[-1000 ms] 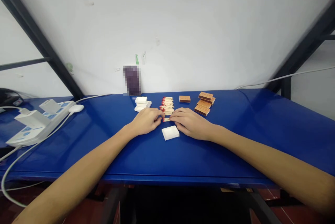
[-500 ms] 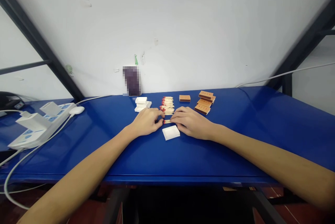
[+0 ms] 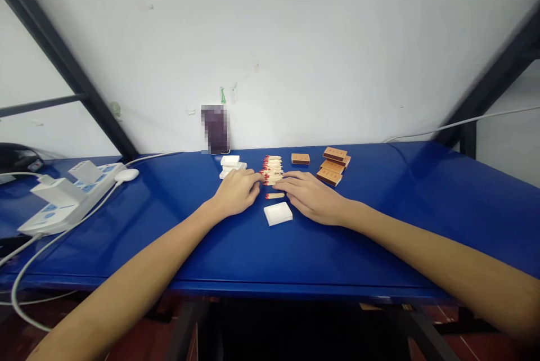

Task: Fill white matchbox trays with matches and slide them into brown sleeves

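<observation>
A pile of red-tipped matches (image 3: 273, 167) lies in the middle of the blue table. My left hand (image 3: 239, 191) rests at the pile's left edge, fingers reaching to the red heads. From the right, my right hand (image 3: 309, 195) lays its outstretched fingertips against the wooden ends. Both hands are open, with nothing visible gripped; whether any match is pressed under the fingertips is hidden. A small separate group of matches (image 3: 275, 195) lies between the hands, just below the pile. Closer to me sits a white matchbox tray (image 3: 278, 213).
Several brown matchboxes (image 3: 333, 165) are stacked at the right, and a single matchbox (image 3: 300, 158) lies behind the pile. White trays (image 3: 230, 161) are stacked at the left. A power strip (image 3: 80, 203) with chargers and a white cable occupies the far left. A blurred dark object (image 3: 216, 130) leans on the wall.
My fingers have moved off the small group of matches and up to the sides of the pile. The small group is now uncovered. The view has shifted slightly.
</observation>
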### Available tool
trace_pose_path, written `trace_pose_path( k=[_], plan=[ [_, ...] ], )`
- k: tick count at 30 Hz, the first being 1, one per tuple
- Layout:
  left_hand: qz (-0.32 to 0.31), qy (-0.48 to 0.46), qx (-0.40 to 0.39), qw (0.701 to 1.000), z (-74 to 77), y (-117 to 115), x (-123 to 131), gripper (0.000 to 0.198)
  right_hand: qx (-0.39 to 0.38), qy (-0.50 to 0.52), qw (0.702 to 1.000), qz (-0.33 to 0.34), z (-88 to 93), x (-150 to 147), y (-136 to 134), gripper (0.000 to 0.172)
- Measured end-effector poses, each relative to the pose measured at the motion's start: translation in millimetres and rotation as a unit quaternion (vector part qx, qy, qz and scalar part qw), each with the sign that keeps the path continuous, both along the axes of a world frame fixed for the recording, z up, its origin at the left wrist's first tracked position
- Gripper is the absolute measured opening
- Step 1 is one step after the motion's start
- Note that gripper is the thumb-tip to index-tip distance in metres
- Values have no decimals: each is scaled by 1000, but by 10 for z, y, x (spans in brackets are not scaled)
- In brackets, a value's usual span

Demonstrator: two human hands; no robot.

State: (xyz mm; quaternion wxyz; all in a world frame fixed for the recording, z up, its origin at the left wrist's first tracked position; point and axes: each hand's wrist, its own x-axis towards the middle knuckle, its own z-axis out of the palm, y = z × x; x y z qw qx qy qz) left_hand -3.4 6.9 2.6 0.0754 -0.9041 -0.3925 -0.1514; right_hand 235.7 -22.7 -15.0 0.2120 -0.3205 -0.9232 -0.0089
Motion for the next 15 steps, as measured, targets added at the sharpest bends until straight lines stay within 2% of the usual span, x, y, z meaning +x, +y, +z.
trace_pose_path(
  k=[15],
  plan=[
    [0, 14, 3, 1000, -24, 1, 9, 30, 6, 5, 1000, 0, -33, -10, 21, 38]
  ],
)
